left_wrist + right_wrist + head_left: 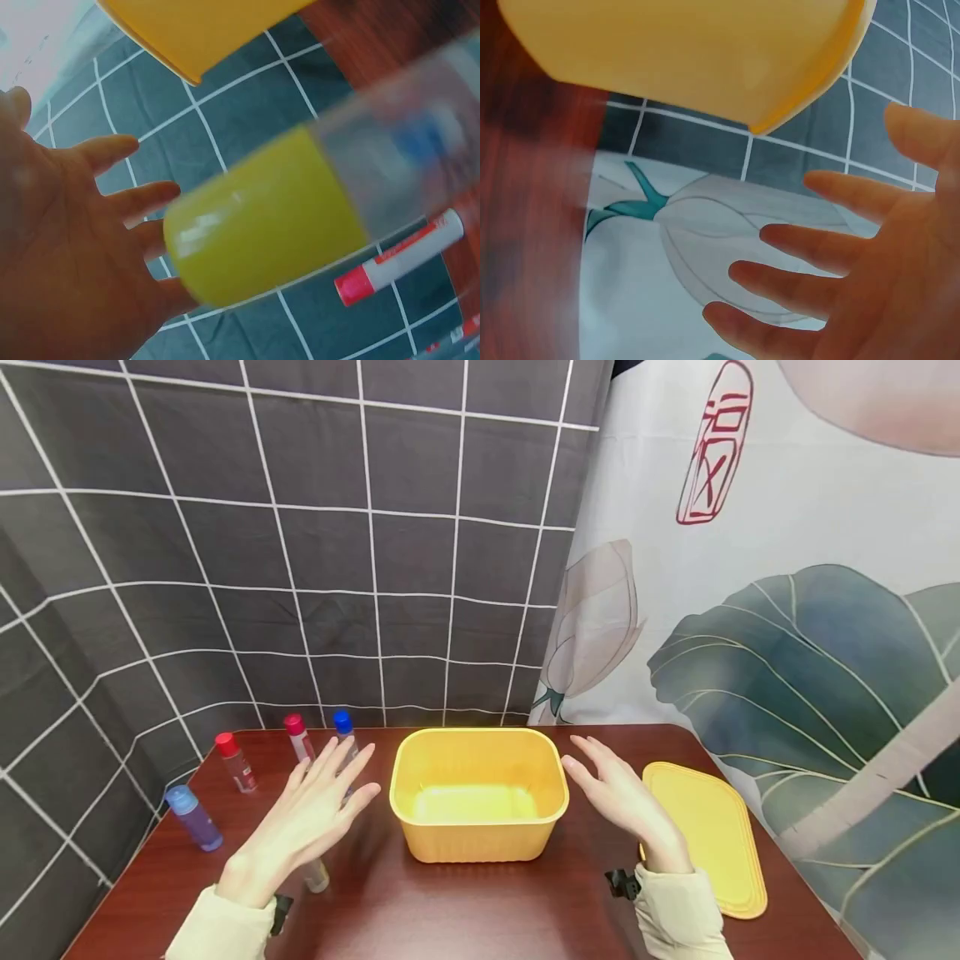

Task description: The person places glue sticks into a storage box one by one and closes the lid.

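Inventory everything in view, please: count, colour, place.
Table: 1, brown, below
Bin: 1, yellow, table centre
Lid: 1, yellow, table's right
Red-capped bottles: 2, partly red, table's left
Blue-capped bottle: 1, partly hidden, left rear
Purple bottle: 1, blue cap, left edge
Yellow-capped bottle: 1, clear body, left of bin
Grid cloth: 1, dark grey, behind
Printed cloth: 1, mostly white, right
Sleeves: 2, cream, forearms
Hands: 2, bare, flanking bin
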